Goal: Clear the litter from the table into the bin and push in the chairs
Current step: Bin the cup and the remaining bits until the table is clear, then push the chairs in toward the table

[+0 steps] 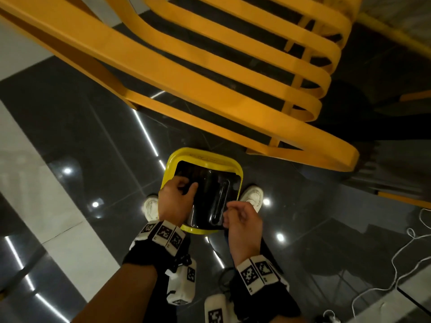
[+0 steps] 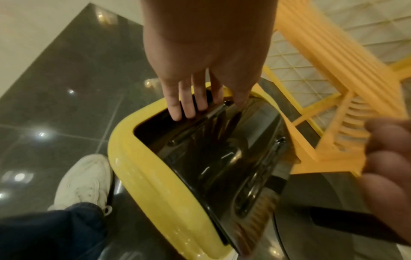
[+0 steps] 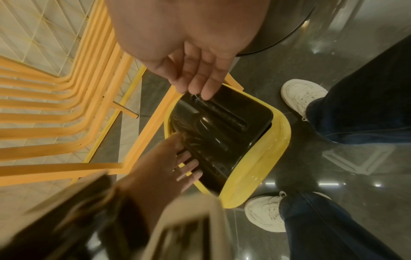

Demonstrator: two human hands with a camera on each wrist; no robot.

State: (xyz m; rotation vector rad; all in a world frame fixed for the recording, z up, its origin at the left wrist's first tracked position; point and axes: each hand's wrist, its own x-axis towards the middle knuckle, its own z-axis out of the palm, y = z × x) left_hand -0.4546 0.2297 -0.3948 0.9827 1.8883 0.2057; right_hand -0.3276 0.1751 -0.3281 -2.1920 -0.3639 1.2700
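A glossy black plastic tray [image 1: 210, 197] [image 2: 222, 149] [image 3: 222, 126] stands tilted in the mouth of a yellow bin [image 1: 205, 152] [image 2: 138, 176] [image 3: 266, 158] on the floor. My left hand [image 1: 179, 192] [image 2: 200, 102] holds the tray's left edge, thumb on its face and fingers behind it. My right hand [image 1: 240, 217] [image 3: 195, 88] pinches the tray's near right corner. A yellow slatted chair [image 1: 210, 89] [image 3: 44, 105] stands just beyond the bin, pulled out. What lies inside the bin is hidden by the tray.
My white shoes [image 1: 251, 197] [image 3: 264, 212] flank the bin on the dark glossy tile floor. A white cable [image 1: 401, 264] lies on the floor at the right. A dark round base [image 3: 289, 26] stands close behind the bin.
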